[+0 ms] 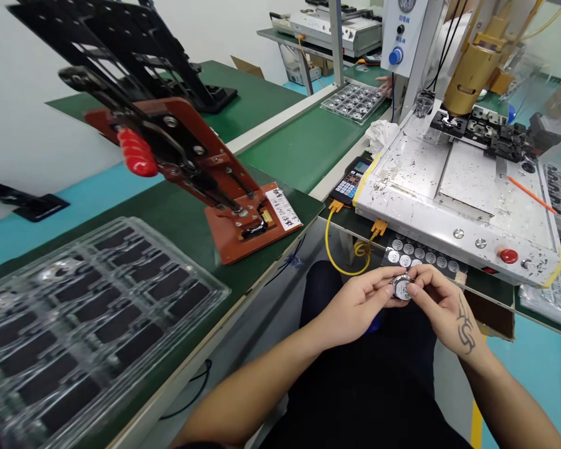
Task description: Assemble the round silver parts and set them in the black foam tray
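Note:
A small round metal part [402, 288] with a white label on its face is held between both hands above the lap. My left hand [365, 300] pinches its left edge with thumb and fingers. My right hand [442, 305] closes on its right edge, the thumb at the label's side. Just beyond the hands lies a dark sheet of round white labels [419, 254] at the bench's edge, partly under the white machine [402, 181].
An orange-red press [182, 156] with a red handle stands on the left bench. Before it lies a clear compartment tray [98, 312]. A yellow cable [330, 240] hangs by the keypad [350, 181]. Another filled tray [354, 101] and a person's hand [384, 86] are farther back.

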The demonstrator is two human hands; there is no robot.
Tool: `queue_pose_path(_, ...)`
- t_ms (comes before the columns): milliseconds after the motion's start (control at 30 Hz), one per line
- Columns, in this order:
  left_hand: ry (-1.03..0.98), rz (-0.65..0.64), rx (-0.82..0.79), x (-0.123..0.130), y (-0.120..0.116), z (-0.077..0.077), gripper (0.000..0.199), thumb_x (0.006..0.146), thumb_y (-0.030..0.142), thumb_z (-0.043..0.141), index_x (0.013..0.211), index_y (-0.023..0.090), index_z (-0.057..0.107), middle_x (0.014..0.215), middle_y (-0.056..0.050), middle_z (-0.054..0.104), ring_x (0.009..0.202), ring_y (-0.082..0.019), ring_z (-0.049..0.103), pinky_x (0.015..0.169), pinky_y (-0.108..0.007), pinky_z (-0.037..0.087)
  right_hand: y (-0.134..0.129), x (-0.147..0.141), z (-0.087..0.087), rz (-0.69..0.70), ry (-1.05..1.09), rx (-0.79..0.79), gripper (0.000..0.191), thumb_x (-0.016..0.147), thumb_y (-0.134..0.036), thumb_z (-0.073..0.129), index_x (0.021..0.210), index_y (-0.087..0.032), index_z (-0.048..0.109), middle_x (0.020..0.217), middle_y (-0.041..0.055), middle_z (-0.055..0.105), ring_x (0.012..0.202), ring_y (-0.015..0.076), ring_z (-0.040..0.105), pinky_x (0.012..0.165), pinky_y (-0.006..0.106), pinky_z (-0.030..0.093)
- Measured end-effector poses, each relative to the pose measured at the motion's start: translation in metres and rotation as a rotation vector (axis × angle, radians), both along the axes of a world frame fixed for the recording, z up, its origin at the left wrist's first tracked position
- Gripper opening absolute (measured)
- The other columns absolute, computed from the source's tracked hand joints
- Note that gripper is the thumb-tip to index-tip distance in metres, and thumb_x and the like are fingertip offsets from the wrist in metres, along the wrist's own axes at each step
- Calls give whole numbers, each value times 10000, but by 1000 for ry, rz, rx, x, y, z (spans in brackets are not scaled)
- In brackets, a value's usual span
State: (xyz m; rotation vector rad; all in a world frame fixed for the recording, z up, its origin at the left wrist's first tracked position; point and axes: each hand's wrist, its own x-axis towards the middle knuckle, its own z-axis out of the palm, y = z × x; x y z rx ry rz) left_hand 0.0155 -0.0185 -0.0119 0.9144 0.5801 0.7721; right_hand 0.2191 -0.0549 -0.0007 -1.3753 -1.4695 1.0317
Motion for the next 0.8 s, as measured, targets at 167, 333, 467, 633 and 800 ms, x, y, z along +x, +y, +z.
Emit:
queue_pose_path(167,30,-2,47,-1,-1,1,440,1015,389,741,1413,202,726,1454,-131,716,1275,-343,732,1119,-501,623,-2,1,-1,11,7,-8,258,1031,-425,690,866,-236,635,1094,54,677,1005,222,641,906,351,510)
queue_pose_path(333,72,-8,116,0,-4,4,413,1052,352,675,1434,198,699,1455,-118,718,1278,-304,734,1121,-447,624,-3,1,-2,12,8,3,251,1038,-408,688,870,-233,626,1086,58,658,981,215,624,876,348,502)
queue_pose_path(467,119,2,170,1,-6,6,406,1058,310,645,1438,170,680,1420,-131,741,1243,-290,757,1116,-431,622,-4,-1,-2,5,-17,29,241,1046,-375,681,867,-227,618,1084,56,656,996,210,626,879,344,497)
queue_pose_path(633,240,59,272,3,-9,0,386,1021,245,659,1394,149,682,1258,-125,814,1140,-271,804,1062,-399,648,-6,-7,-4,-40,-127,167,211,1038,-299,688,857,-230,604,1049,41,659,975,198,647,857,335,505)
queue_pose_path(800,326,100,405,2,-9,-6,382,1026,224,609,1392,127,663,1182,-124,826,1061,-240,821,979,-347,669,-5,-6,-12,-103,-266,270,182,1012,-271,718,919,-241,564,986,25,605,895,192,602,801,331,507)
